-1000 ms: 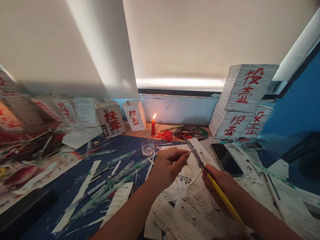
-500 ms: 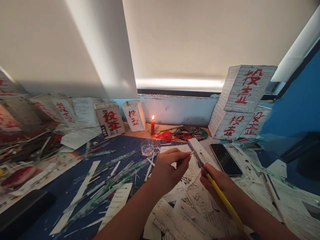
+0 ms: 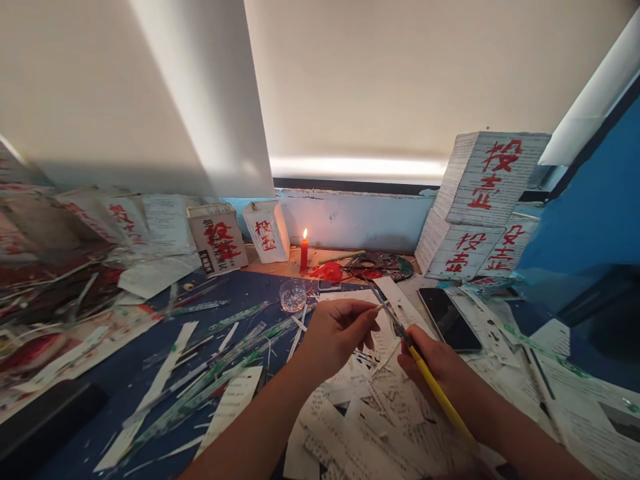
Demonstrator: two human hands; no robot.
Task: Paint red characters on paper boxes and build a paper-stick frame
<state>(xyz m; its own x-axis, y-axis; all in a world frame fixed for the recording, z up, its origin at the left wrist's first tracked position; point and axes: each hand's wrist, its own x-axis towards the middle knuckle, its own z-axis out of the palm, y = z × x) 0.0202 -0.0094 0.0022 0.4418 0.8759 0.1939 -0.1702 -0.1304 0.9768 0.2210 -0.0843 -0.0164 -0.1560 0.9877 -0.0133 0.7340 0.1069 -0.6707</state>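
My left hand [image 3: 337, 333] pinches a small pale sliver [image 3: 383, 306], like a thin stick, between thumb and fingertips. My right hand [image 3: 425, 353] is wrapped round a yellow-handled knife [image 3: 440, 393]. Its long dark blade [image 3: 386, 308] points up and away from me. The sliver's tip is close against the blade; whether they touch I cannot tell. Under both hands lie many printed paper strips [image 3: 385, 413]. Past my left hand stands a small clear glass dish [image 3: 293, 295].
A lit red candle [image 3: 305, 253] stands at the back beside a paper box [image 3: 266, 231]. More boxes [image 3: 500, 177] are stacked at the right, behind a phone [image 3: 449, 319]. Green-printed plastic strips [image 3: 200, 387] litter the left, near a black object [image 3: 50, 427].
My left hand has shifted slightly left, and its lower fingers have changed position. The blade tip has swung a little to the left. Both hands keep their holds.
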